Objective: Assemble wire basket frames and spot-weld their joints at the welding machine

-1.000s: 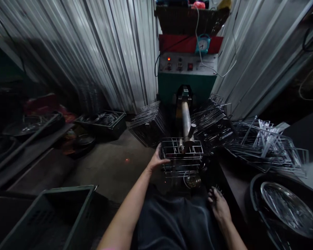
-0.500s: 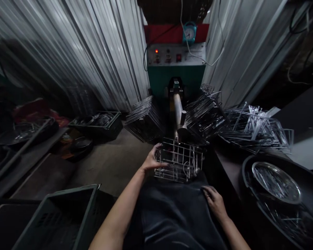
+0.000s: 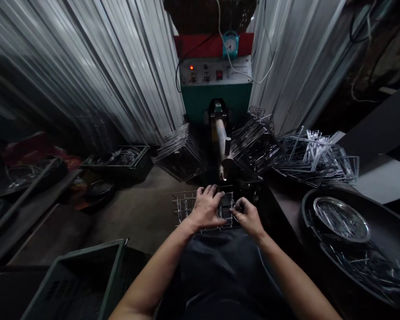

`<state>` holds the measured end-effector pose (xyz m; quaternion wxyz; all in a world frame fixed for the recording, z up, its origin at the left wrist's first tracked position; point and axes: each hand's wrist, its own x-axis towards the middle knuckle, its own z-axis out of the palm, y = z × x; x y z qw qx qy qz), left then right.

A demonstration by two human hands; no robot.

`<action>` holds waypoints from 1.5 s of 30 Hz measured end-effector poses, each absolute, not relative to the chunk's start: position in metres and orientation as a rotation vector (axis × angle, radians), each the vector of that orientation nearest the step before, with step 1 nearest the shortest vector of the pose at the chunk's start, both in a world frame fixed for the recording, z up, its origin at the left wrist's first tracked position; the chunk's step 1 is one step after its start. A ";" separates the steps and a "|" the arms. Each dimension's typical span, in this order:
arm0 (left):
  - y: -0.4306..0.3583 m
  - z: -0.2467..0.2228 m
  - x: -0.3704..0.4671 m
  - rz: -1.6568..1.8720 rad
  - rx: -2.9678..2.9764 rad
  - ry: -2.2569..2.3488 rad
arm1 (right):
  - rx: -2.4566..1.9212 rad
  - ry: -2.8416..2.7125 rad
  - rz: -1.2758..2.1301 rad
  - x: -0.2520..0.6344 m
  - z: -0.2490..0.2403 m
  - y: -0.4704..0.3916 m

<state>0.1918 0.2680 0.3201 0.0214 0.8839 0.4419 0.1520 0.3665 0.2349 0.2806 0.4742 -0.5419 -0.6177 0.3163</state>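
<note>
A wire basket [image 3: 184,205] lies low in front of the machine's metal arm [image 3: 221,133], just above my dark apron. My left hand [image 3: 206,208] rests over the basket's middle, its fingers spread across the wires and holding it. At the basket's right side, my right hand [image 3: 248,217] has its fingers curled together at the wires. Whether a small part sits between those fingertips is too dark to tell. The tip of the metal arm is just beyond my left fingers.
Stacked wire frames flank the arm on the left [image 3: 180,153] and right [image 3: 258,144]. Loose wire frames [image 3: 320,158] lie farther right, above a black basin [image 3: 308,213] with a steel bowl [image 3: 342,220]. A green crate [image 3: 115,266] stands lower left.
The basket has shifted left. My left hand has moved from its left edge onto its middle. My right hand has risen from the apron to the basket's right side, and its fingers have curled.
</note>
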 end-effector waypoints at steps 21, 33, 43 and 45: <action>0.284 0.321 0.188 0.335 2.725 1.327 | -1.066 -1.529 1.315 0.377 0.264 0.228; 0.298 0.314 0.180 0.281 2.737 1.288 | -1.018 -1.837 0.720 0.369 0.258 0.247; 0.319 0.312 0.170 0.213 2.824 1.205 | -1.052 -1.838 0.635 0.361 0.250 0.262; 0.323 0.312 0.170 0.208 2.828 1.209 | -1.056 -1.830 0.624 0.361 0.250 0.267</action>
